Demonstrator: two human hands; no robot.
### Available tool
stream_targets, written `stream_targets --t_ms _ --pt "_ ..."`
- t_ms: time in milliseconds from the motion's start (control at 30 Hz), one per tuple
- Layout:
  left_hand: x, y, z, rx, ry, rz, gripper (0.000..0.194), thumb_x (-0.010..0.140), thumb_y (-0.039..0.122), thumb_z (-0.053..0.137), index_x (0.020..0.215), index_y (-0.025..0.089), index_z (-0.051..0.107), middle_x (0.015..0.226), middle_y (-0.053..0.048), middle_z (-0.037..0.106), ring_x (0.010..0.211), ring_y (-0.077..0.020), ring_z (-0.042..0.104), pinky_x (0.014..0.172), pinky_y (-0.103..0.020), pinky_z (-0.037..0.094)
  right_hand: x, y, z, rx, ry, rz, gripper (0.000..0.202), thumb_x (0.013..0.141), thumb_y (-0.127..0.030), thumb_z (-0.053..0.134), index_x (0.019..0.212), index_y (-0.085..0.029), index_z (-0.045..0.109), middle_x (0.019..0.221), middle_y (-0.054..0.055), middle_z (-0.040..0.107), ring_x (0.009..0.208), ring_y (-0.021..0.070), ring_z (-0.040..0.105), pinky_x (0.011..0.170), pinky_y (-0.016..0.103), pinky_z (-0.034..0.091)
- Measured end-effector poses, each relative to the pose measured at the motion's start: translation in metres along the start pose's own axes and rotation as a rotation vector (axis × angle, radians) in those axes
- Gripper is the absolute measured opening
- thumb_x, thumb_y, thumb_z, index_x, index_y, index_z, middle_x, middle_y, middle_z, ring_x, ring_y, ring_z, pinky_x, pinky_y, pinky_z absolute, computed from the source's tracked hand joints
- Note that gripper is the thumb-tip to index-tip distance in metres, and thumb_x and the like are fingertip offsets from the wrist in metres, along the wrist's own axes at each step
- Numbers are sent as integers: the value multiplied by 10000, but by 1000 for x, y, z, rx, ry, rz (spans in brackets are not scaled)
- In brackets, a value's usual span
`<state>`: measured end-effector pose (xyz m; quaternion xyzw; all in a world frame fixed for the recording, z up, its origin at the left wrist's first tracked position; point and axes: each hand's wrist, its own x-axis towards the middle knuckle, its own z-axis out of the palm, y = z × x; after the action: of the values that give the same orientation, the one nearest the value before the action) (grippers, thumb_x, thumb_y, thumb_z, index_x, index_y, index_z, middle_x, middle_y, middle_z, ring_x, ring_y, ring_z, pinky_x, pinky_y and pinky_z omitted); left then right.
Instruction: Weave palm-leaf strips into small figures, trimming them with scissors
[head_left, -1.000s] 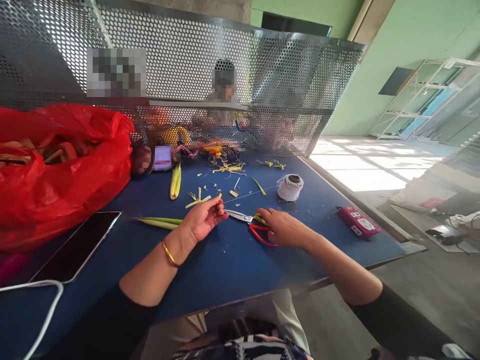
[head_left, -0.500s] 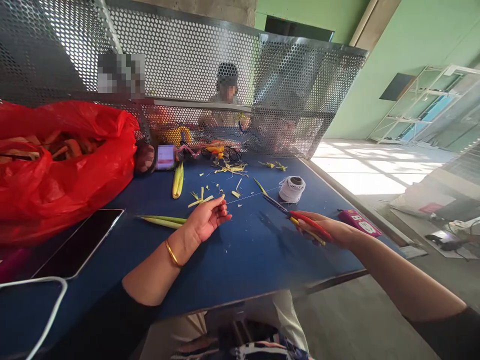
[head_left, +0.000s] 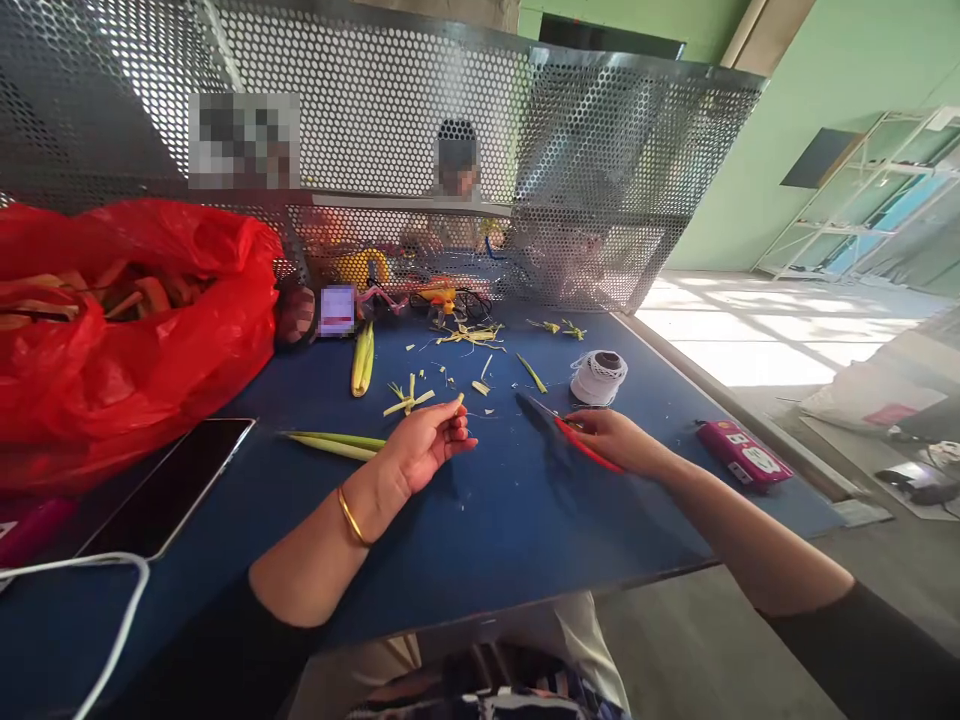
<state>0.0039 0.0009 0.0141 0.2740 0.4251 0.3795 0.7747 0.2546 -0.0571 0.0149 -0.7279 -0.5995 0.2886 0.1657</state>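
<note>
My left hand [head_left: 431, 440], with a gold bangle on its wrist, pinches a small pale yellow-green leaf piece [head_left: 460, 399] between thumb and forefinger. A short stretch of white thread [head_left: 482, 416] trails right from these fingertips. In my right hand [head_left: 611, 440] is a pair of scissors [head_left: 589, 447] with red handles, its blades pointing left toward my left hand, apart from it. Just behind my right hand stands a spool of white thread [head_left: 598, 378]. Long green leaves [head_left: 337, 444] lie beside my left wrist, partly hidden by it.
Leaf scraps [head_left: 409, 395] and a green-yellow stalk [head_left: 363, 360] lie across the blue table [head_left: 487, 530]. At left are a red plastic bag [head_left: 225, 290], a tablet [head_left: 169, 490] and a white cable [head_left: 124, 640]. A purple case [head_left: 742, 455] sits right; a perforated metal screen [head_left: 360, 110] stands behind.
My right hand has brought the scissors closer to my left hand. The thread, earlier stretched between my left hand and the spool, now shows as a short, slack length. The view has shifted slightly.
</note>
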Motion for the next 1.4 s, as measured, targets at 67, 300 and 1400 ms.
stream_targets --t_ms 67,300,1400 --pt "0 1 -1 24 -7 25 296 927 100 488 650 102 593 572 6 523 468 -66 510 529 -236 562 -6 -1 6 -359 74 -19 353 823 -436 580 1046 -184 685 845 78 713 743 216 649 573 269 405" --pt "-2 2 -4 146 -132 100 254 872 138 591 620 115 606 564 -2 529 484 -88 520 549 -255 554 -16 -39 10 -807 89 -31 197 852 -332 613 935 -178 705 892 177 717 825 304 686 623 342 460" --pt "16 -1 -14 868 -55 367 267 830 126 559 567 168 589 485 21 566 462 -99 551 493 -199 361 60 -71 59 577 -142 -430 184 670 -350 730 696 -174 686 600 -18 647 584 106 579 579 238 467"
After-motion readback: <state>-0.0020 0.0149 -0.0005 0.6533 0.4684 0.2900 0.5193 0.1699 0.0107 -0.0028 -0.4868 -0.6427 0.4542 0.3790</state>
